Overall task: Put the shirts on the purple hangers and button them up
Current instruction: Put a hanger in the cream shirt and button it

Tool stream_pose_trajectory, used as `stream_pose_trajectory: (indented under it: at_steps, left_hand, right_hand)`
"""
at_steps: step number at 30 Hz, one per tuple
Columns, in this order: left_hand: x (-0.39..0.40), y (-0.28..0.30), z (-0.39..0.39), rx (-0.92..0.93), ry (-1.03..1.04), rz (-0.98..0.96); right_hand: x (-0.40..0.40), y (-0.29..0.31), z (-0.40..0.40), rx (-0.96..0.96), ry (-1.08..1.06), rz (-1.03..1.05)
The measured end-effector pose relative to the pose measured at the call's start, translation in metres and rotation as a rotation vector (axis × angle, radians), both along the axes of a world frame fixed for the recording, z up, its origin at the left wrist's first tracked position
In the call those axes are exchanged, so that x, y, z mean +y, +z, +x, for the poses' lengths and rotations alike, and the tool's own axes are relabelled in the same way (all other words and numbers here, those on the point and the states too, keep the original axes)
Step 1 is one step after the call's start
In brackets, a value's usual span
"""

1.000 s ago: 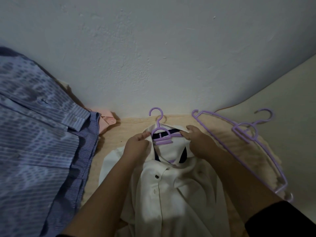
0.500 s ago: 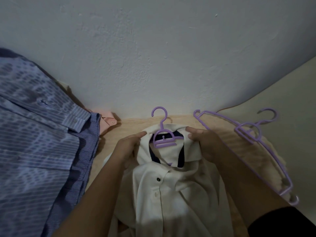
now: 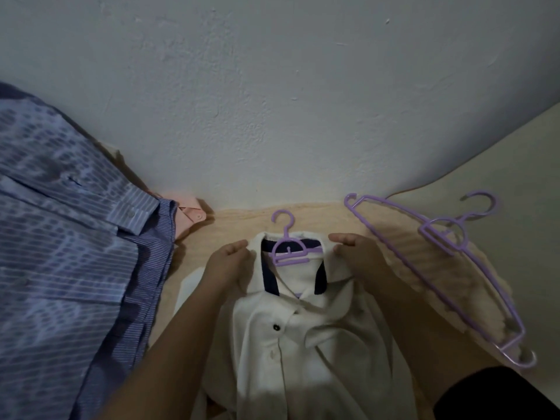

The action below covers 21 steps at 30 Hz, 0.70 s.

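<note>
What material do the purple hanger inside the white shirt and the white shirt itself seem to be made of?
Purple hanger: probably moulded plastic, smooth and slightly glossy, judging by its thin, uniform lilac bars and one-piece hook.
White shirt: woven fabric, possibly cotton or a blend, matte; it creases softly and has a dark-lined collar. The exact fibre cannot be told.

Two bare forearms enter from the near edge, one on each side, and each ends in a bare hand. The left hand (image 3: 230, 262) and its forearm carry no sleeve, watch, ring or band that shows. The right hand (image 3: 357, 256) is likewise unadorned, and its forearm is bare up to the near right corner, where a black sleeve (image 3: 491, 395) begins. That sleeve is plain and dark, with a rounded hem edge; in the dim light its fabric and any markings cannot be told.
</note>
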<state>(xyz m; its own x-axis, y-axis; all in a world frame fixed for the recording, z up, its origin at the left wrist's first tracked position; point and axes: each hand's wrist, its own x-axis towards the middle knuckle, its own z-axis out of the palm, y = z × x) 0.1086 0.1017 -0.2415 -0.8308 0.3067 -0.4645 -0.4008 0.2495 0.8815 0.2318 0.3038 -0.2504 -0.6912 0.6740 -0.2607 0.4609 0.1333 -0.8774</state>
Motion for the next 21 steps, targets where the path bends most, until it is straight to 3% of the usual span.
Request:
stream_pose_trajectory:
  at_steps: [4, 10, 12, 15, 21]
  left_hand:
    - [0.004, -0.003, 0.004, 0.064, 0.011, 0.011]
    - [0.020, -0.009, -0.013, 0.296, -0.049, -0.059]
    - [0.026, -0.013, -0.021, 0.321, -0.095, -0.081]
    - [0.034, -0.022, -0.027, 0.325, -0.134, -0.109]
    - [0.039, -0.039, -0.030, 0.368, -0.195, -0.274]
  right_hand:
    - [-0.005, -0.004, -0.017, -0.008, 0.077, 0.400]
    - [-0.008, -0.009, -0.066, 0.240, 0.166, 0.790]
    - [-0.006, -0.003, -0.081, 0.123, 0.260, 0.770]
    - [0.004, -0.002, -0.101, -0.203, 0.511, 0.681]
    - [0.017, -0.016, -0.123, -0.429, 0.748, 0.638]
